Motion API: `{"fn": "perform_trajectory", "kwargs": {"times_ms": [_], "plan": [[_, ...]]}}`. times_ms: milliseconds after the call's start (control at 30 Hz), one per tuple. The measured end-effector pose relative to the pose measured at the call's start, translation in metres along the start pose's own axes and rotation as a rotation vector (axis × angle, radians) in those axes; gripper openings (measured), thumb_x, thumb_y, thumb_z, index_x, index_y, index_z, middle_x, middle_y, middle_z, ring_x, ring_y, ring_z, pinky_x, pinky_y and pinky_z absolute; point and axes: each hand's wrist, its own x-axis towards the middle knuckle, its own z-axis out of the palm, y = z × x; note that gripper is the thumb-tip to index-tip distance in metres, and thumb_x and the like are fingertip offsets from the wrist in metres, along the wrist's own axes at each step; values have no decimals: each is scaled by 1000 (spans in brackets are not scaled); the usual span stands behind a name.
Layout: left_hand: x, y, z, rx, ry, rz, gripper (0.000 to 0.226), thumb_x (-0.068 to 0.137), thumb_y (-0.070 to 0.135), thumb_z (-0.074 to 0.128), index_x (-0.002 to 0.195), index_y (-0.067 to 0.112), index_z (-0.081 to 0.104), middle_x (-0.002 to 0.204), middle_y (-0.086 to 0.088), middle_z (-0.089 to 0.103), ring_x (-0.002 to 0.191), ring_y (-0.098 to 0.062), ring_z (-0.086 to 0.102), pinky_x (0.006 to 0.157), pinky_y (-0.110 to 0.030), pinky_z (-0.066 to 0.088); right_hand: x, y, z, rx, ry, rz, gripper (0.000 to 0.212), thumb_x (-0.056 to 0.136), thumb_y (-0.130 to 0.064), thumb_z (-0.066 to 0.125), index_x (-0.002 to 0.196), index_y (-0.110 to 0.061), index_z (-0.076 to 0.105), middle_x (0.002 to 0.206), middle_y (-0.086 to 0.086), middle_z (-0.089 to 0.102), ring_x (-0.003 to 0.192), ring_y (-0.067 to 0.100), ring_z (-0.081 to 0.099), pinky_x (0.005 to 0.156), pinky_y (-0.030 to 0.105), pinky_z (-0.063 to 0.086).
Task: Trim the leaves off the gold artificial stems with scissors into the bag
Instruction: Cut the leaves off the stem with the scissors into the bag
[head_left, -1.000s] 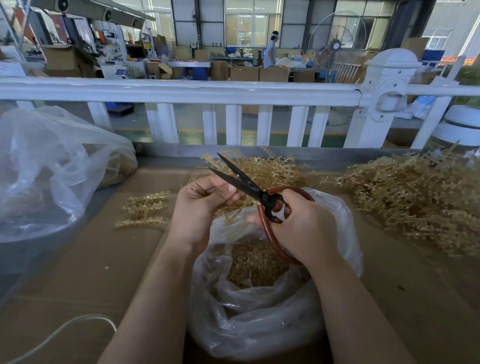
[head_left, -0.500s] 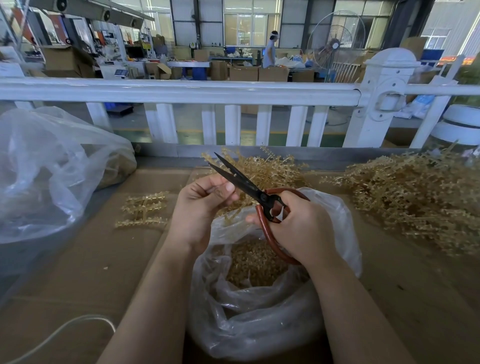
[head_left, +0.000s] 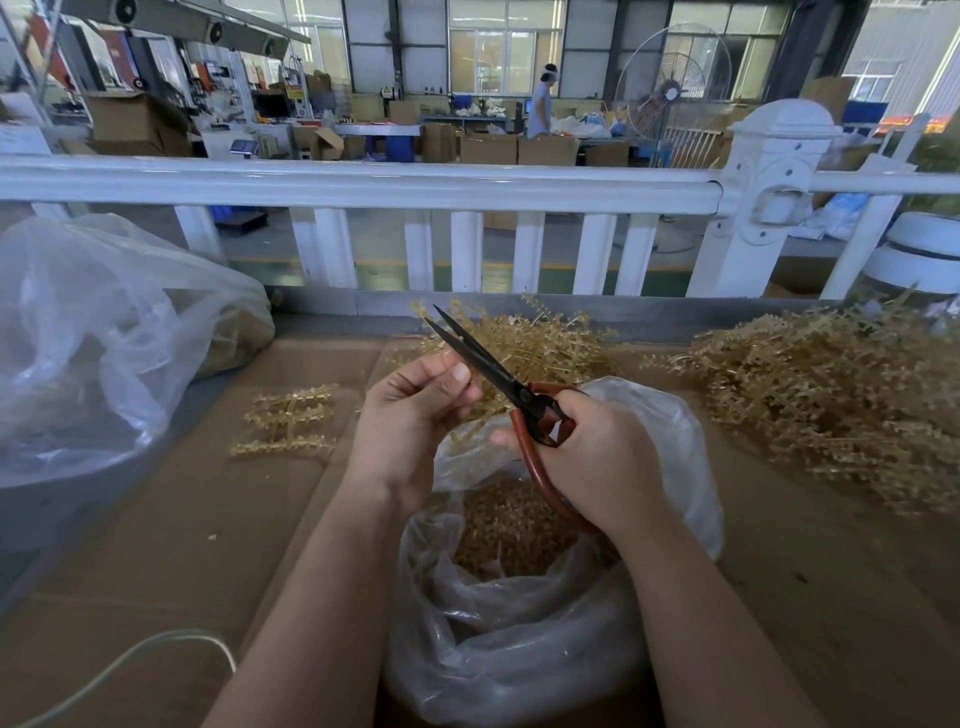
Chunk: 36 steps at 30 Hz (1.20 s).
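While the left hand (head_left: 415, 415) pinches a thin gold plastic leafy stem (head_left: 467, 434) between thumb and curled fingers over the mouth of the clear plastic bag (head_left: 519, 649), the right hand (head_left: 597, 457) wraps around the red-brown loop handles of the black-bladed scissors (head_left: 488, 366), blades parted a little and pointing toward 11 o'clock. Stem hangs from the left hand down toward the bag; most of it is hidden behind the fingers. Bag already holds a bed of gold clippings. Judged step: mid-trim, blades between cuts. Next move likely calls for bringing the blades onto a leaf base close to the left fingertips, clear of the thumb, cutting so the piece drops into the bag. Untrimmed gold stem heaps lie at 12 o'clock (head_left: 540, 343) and 2 o'clock (head_left: 831, 405); a few flat gold sprigs (head_left: 291, 421) rest on the cardboard at 10 o'clock.
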Motion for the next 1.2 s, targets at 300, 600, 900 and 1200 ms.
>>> {"fn": "perform_trajectory", "kwargs": {"times_ms": [300, 600, 900, 1200], "plan": [[3, -2, 0, -171, 113, -113, 20, 72, 15, 68, 92, 14, 68, 76, 4, 72, 65, -4, 67, 62, -16, 54, 1, 0, -2, 28, -66, 69, 55, 64, -92, 47, 82, -41, 60, 67, -24, 61, 69, -5, 59, 58, 13, 41], [0, -6, 8, 5, 68, -125, 12, 70, 18, 72, 82, 17, 74, 79, 1, 70, 65, -5, 60, 65, -19, 47, 5, -9, -4, 440, -35, 237, 29, 82, -48, 77, 69, -24, 67, 54, -15, 65, 51, 1, 64, 47, 10, 43], [-6, -11, 18, 177, 1, -142, 16, 65, 28, 76, 79, 21, 73, 73, 11, 65, 72, -6, 51, 72, -29, 35, 8, -17, -5, 631, -82, 290, 16, 88, -28, 76, 83, -13, 73, 65, 0, 73, 63, 12, 70, 58, 11, 51], [-3, -5, 11, 230, -64, -99, 15, 84, 10, 70, 75, 22, 67, 74, 4, 66, 67, -9, 55, 67, -25, 41, 6, -15, -5, 563, -49, 206, 16, 88, -15, 74, 79, -27, 69, 75, -3, 74, 70, 12, 71, 67, 20, 57]]}}
